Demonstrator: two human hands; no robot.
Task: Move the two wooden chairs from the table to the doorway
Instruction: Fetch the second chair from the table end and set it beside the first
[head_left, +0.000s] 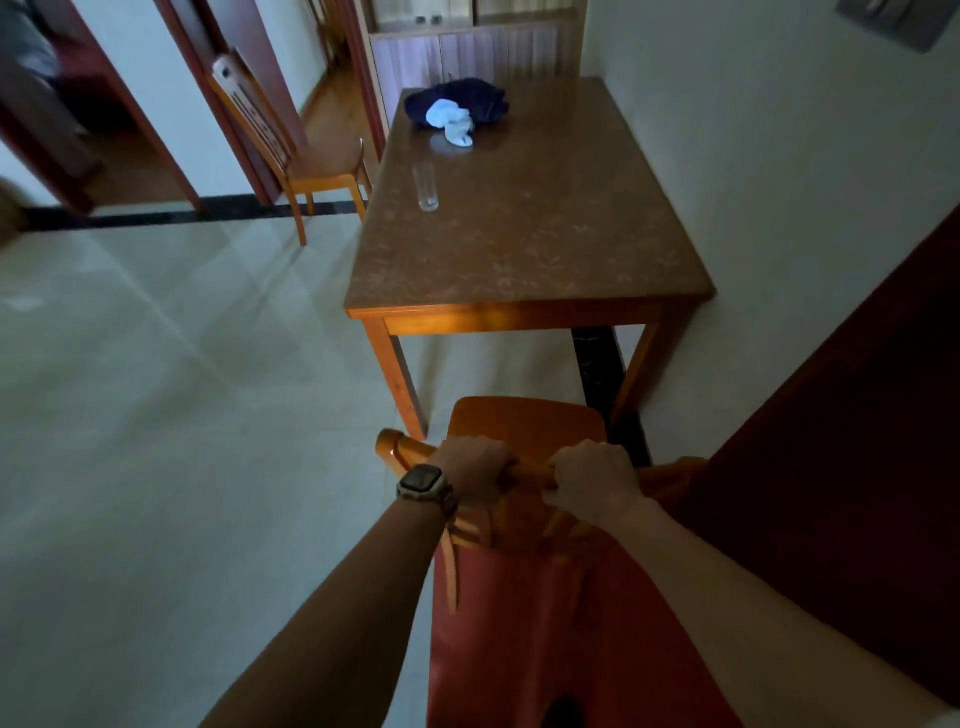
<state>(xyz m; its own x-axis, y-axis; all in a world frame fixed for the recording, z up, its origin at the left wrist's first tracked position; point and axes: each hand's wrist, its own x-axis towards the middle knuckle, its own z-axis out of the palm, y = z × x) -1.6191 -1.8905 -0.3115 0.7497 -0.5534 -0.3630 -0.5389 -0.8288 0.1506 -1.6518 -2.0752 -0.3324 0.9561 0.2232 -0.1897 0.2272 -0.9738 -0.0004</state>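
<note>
A wooden chair stands directly below me at the near end of the table, its orange seat facing the table. My left hand, with a watch on the wrist, and my right hand both grip the chair's top rail side by side. A second wooden chair stands at the far left, next to the table's far corner, in front of a doorway with a dark red frame.
On the table are an upright drinking glass and a dark blue cloth with a white cloth on it. A white wall runs along the right. A dark red door is at right. Pale tiled floor spreads left.
</note>
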